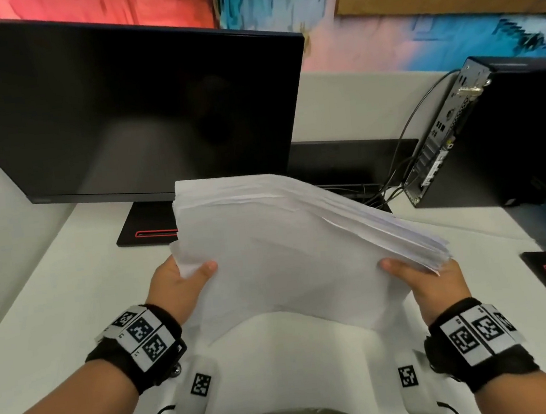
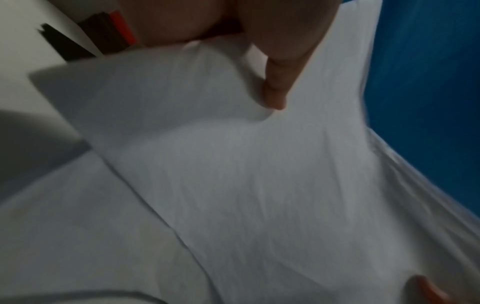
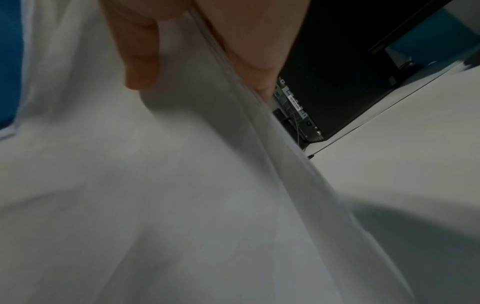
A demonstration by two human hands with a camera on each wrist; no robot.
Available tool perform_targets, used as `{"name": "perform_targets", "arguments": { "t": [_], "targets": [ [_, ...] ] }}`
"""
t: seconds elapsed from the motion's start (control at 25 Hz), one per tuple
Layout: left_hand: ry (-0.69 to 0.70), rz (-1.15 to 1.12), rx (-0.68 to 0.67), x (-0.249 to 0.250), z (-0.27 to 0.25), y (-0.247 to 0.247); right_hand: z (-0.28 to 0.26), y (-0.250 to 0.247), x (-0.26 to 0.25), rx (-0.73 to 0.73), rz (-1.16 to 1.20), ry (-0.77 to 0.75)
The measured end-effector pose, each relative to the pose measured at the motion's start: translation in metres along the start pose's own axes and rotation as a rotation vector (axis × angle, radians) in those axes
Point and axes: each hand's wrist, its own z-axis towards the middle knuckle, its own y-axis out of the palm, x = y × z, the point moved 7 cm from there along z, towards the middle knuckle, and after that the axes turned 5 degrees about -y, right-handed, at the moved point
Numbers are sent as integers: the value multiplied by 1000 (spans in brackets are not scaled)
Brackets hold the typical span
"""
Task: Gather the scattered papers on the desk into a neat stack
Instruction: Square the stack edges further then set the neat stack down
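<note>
The stack of papers (image 1: 289,245) hung mid-frame above the table (image 1: 54,299), tilted, its far edges fanned. The left hand (image 1: 175,286) and the right hand (image 1: 433,284) each pinched a near corner, thumb on top, equally close; squaring called for dropping the long edge onto the table.

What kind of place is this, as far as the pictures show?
Most likely an office desk or workstation. A dark monitor stands on a white desk, and a small desktop computer with cables sits to the right. Both hands hold a stack of papers.
</note>
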Motion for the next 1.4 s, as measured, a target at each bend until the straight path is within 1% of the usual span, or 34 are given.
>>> {"name": "perform_targets", "arguments": {
  "t": [0.08,0.16,0.32,0.48,0.56,0.68,0.8,0.88,1.0,1.08,1.16,1.24,1.32,1.36,1.4],
  "targets": [
    [47,-27,27,12,1,1,3,-2,-6,22,32,-33],
    [85,-52,28,19,4,2,8,-4,-12,6,62,-84],
    [64,-29,-26,24,14,5,17,0,-19,-27,75,-115],
    [80,-42,-55,34,17,8,23,8,-27,-71,79,-147],
    [105,-112,-100,45,15,11,26,9,-28,-36,90,-91],
    [144,-161,-137,57,11,16,40,3,-12,53,124,55],
    [150,-164,-125,57,7,17,48,0,-6,126,126,134],
    [145,-199,-102,56,9,15,54,0,-6,145,109,133],
    [79,-170,33,51,19,6,63,-1,-8,146,50,76],
    [51,-140,82,48,24,4,67,-1,-7,137,40,74],
    [40,-120,82,46,27,6,67,3,-8,91,66,92],
    [36,-104,98,45,28,4,66,3,-2,27,195,121],
    [37,-87,117,46,29,3,63,0,16,-127,210,135],
    [35,-78,121,45,30,2,61,-2,30,-210,185,156],
    [33,-66,123,44,31,1,55,-4,42,-258,173,202]
  ]
}}
